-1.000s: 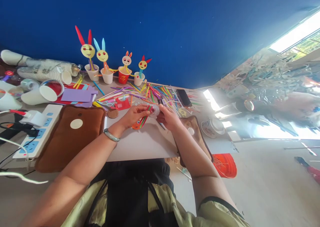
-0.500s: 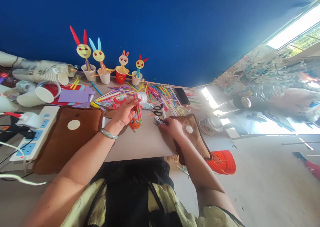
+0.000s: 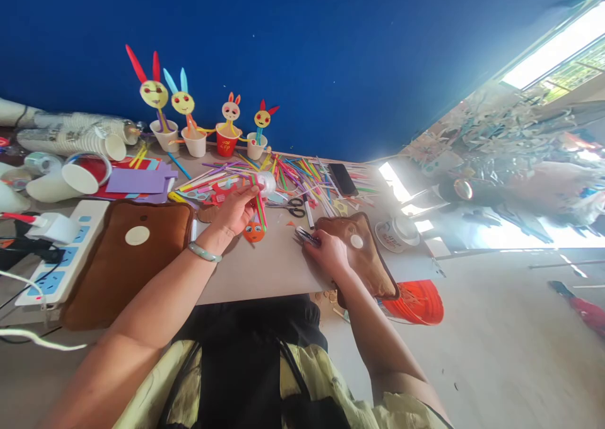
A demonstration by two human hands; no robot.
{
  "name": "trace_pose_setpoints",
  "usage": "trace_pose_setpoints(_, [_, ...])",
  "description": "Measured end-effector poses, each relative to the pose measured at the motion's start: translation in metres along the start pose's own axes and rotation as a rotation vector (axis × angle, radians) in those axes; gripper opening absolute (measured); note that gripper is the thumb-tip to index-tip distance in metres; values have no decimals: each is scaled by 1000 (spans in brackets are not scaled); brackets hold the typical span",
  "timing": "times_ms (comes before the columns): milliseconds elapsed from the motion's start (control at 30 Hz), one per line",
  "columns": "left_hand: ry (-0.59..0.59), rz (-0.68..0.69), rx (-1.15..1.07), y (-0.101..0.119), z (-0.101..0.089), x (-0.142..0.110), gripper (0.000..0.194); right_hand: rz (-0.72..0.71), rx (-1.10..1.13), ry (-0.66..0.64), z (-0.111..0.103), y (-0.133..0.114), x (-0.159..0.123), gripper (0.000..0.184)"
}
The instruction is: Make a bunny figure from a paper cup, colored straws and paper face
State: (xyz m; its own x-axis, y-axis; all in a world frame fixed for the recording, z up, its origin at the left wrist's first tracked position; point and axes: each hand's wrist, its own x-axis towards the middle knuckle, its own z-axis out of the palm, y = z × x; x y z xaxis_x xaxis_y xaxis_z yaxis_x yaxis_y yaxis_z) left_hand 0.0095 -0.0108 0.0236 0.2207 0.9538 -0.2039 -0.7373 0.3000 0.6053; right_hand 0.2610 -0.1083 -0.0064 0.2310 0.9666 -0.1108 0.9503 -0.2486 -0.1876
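In my left hand [image 3: 239, 210] are thin pink and green sticks [image 3: 261, 208], pinched between thumb and fingers and slanting down. Their lower end reaches an orange round face [image 3: 254, 231] with drawn eyes; whether the two are joined I cannot tell. A clear plastic piece [image 3: 268, 183] shows just past my fingertips. My right hand [image 3: 329, 250] is closed round a small silver-and-black metal tool [image 3: 308, 236], its pale end pointing left. That hand is over the table beside a brown cushion-like pad [image 3: 373, 259]. Black-handled scissors [image 3: 296, 207] and a white marker [image 3: 309, 213] lie beyond it.
Several rabbit-faced figures in paper cups [image 3: 193, 142] stand along the blue wall. Loose coloured sticks [image 3: 302, 174] and a phone [image 3: 343, 179] cover the back. At left lie another brown pad [image 3: 127, 271] and a power strip [image 3: 70, 252]; an orange bucket [image 3: 418, 303] sits below right.
My right hand has turned and drawn slightly back, so more of the metal tool shows. My left hand still pinches the sticks in about the same place. The view has shifted slightly.
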Motion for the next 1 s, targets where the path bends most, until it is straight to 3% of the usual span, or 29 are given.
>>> trace_pose_setpoints(133, [15,-11,-20,2,-1,0,24,-8,104,86,6,6,-2,29])
trace_pose_setpoints(267, [17,2,-62,2,-3,3,24,-84,380,252,10,9,-6,34])
trace_pose_setpoints(400, [27,6,-80,1,-5,5,20,-75,570,323,9,4,-9,38])
trace_pose_setpoints(567, [33,6,-81,1,-5,4,19,-52,627,272,6,0,-6,37])
trace_pose_setpoints(900, [12,-38,-95,3,-1,0,20,-115,576,41,-2,3,-5,36])
trace_pose_setpoints(1000, [16,-43,-91,4,0,-1,19,-107,512,51,-5,3,-4,34])
